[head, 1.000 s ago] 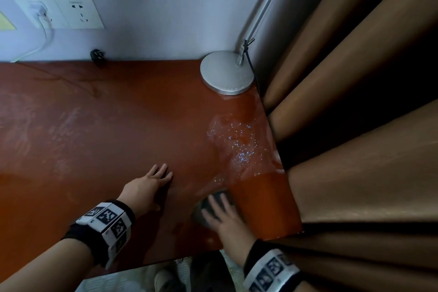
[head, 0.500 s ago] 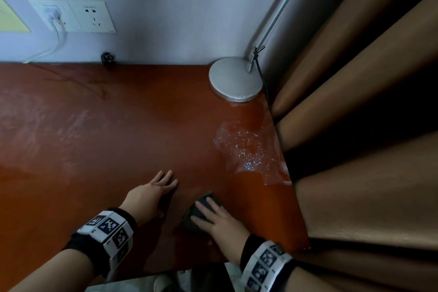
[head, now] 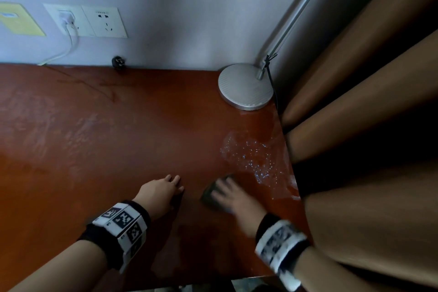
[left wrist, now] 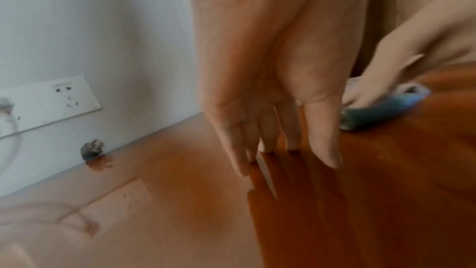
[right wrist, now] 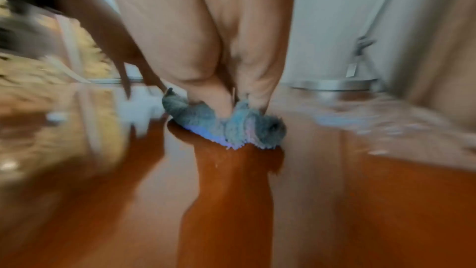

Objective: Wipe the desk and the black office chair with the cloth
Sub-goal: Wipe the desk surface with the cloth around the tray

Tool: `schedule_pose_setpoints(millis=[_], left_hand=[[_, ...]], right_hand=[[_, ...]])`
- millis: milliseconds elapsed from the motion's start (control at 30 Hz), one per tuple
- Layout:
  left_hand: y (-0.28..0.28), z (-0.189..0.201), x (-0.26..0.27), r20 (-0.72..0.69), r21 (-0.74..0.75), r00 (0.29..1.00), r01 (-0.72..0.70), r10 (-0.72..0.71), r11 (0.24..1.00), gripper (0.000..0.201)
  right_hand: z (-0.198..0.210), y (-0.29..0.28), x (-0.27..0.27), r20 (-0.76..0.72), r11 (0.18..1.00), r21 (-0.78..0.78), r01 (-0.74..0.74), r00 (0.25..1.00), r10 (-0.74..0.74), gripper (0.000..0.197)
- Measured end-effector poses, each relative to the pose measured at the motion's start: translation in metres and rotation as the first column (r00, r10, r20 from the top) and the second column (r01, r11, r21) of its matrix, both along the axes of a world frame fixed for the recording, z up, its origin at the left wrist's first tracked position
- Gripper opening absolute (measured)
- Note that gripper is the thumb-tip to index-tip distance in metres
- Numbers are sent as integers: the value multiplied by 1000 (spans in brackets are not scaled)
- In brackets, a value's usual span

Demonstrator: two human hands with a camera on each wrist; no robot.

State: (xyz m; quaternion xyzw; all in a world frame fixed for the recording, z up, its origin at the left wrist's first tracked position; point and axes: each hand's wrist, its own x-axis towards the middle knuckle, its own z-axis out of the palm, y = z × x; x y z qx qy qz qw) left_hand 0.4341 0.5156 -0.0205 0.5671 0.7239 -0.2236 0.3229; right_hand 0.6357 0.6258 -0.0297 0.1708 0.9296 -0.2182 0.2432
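Note:
A glossy red-brown desk (head: 94, 149) fills the head view. My right hand (head: 227, 194) presses a grey-blue fluffy cloth (head: 211, 193) flat onto the desk near its front right part; the hand is blurred with motion. In the right wrist view the fingers push down into the cloth (right wrist: 224, 125). My left hand (head: 163, 191) rests on the desk just left of the cloth, its straight fingertips (left wrist: 332, 160) touching the wood. The cloth (left wrist: 381, 113) shows at the right in the left wrist view. No black chair is in view.
A wet foamy patch (head: 251, 156) lies right of the cloth near the desk's right edge. A round silver lamp base (head: 245, 86) stands at the back right corner, brown curtains (head: 355, 125) hang beside it. Wall sockets (head: 85, 21) and a loose black plug (head: 117, 62) sit at the back.
My right hand slid the cloth left, then back right and slightly forward toward the wet patch. The left hand stayed planted on the desk.

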Motion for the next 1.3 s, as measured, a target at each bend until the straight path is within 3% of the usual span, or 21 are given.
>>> schedule_pose_setpoints(millis=[67, 133, 200, 300, 367, 433, 500, 667, 800, 867, 933, 1067, 1133, 1200, 1300], left_hand=[[12, 5, 3, -22, 8, 998, -56, 56, 998, 55], [20, 10, 4, -33, 23, 995, -89, 90, 996, 43], [27, 16, 5, -28, 29, 992, -118, 119, 993, 32], [40, 24, 1, -25, 51, 989, -146, 147, 988, 31], [53, 28, -6, -53, 78, 984, -163, 167, 984, 30], [68, 27, -15, -95, 122, 982, -151, 163, 981, 29], [81, 24, -22, -105, 185, 981, -142, 164, 972, 34], [101, 2, -26, -29, 189, 991, -123, 131, 974, 79], [105, -15, -26, -35, 181, 990, -130, 138, 975, 93], [104, -17, -27, -41, 175, 990, -126, 135, 976, 90], [105, -17, -28, -50, 162, 991, -114, 123, 980, 90], [107, -16, -27, -69, 141, 991, -108, 118, 984, 100], [106, -16, -26, -65, 145, 991, -111, 121, 983, 101], [105, -17, -27, -66, 156, 991, -104, 115, 982, 101], [104, -18, -29, -67, 161, 991, -102, 114, 982, 105]], right_hand=[[3, 45, -2, 42, 982, 78, 174, 983, -178, 78], [-1, 56, -5, 36, 964, 119, 238, 969, -243, 81], [-7, 35, -1, 50, 986, 140, 91, 994, -99, 83], [-9, -1, 4, -31, 988, -46, -149, 989, 148, 81], [-10, 15, -4, -57, 982, -84, -168, 985, 163, 81], [-11, 51, -20, -16, 994, -10, -109, 994, 108, 81], [-12, 91, -40, 1, 998, 66, -1, 1000, 1, 84], [-18, 134, -75, 23, 994, 71, 88, 996, -89, 85], [-24, 81, -55, -68, 979, 37, -202, 977, 204, 62], [-26, 72, -47, -100, 967, 0, -257, 962, 255, 62], [-23, 96, -55, -82, 980, 27, -199, 976, 200, 67], [-20, 169, -75, -35, 982, 122, 141, 990, -138, 81], [-23, 182, -76, -16, 968, 139, 210, 978, -210, 84], [-22, 168, -72, -20, 973, 174, 151, 989, -150, 80], [-23, 135, -60, -52, 991, 104, -88, 994, 94, 76]])
